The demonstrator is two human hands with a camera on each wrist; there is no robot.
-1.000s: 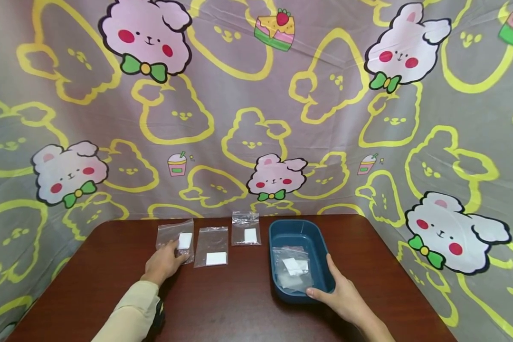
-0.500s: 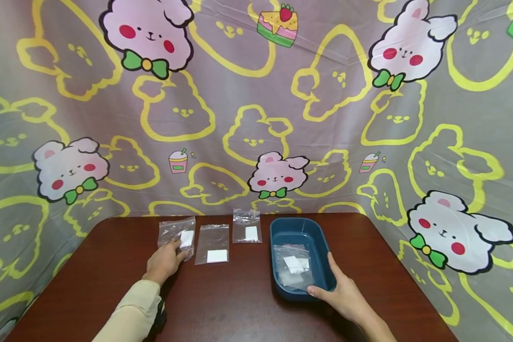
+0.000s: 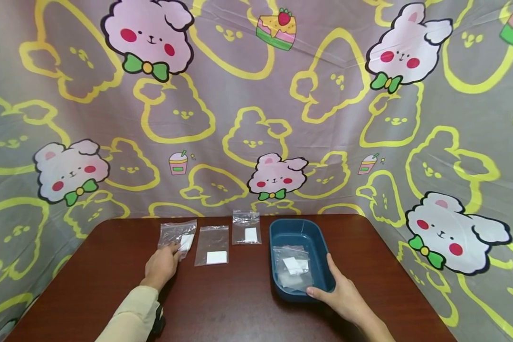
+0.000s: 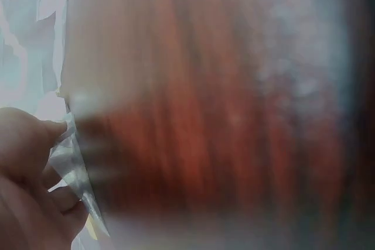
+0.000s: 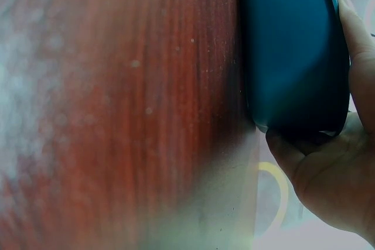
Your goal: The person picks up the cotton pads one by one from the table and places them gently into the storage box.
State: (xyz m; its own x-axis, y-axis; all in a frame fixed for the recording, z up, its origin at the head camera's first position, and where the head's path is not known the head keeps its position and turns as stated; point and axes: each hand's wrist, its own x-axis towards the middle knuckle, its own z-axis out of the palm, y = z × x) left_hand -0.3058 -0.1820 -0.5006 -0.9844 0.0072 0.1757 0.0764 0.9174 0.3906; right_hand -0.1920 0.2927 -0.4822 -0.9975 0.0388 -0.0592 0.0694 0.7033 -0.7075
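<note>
My left hand (image 3: 161,268) pinches the near edge of a clear zip-lock bag (image 3: 171,232) with a white piece in it, at the back left of the table. In the left wrist view, crumpled plastic (image 4: 73,168) shows between thumb and fingers. My right hand (image 3: 342,294) grips the near right corner of a blue plastic bin (image 3: 318,232), thumb at the front rim and fingers along the side. Inside the bin lie overlapping zip-lock bags (image 3: 292,280) with white pieces. The right wrist view shows the hand around the bin's end (image 5: 299,57).
Two more zip-lock bags, the middle one (image 3: 211,237) and one farther back (image 3: 245,221), lie flat between the left hand and the bin, each with a white piece. The brown wooden table (image 3: 222,308) meets a patterned cloth (image 3: 213,118) behind it.
The left hand's fingers have drawn together on the bag's near edge, and the bag has crumpled and tilted. My right hand and the bin stay in place.
</note>
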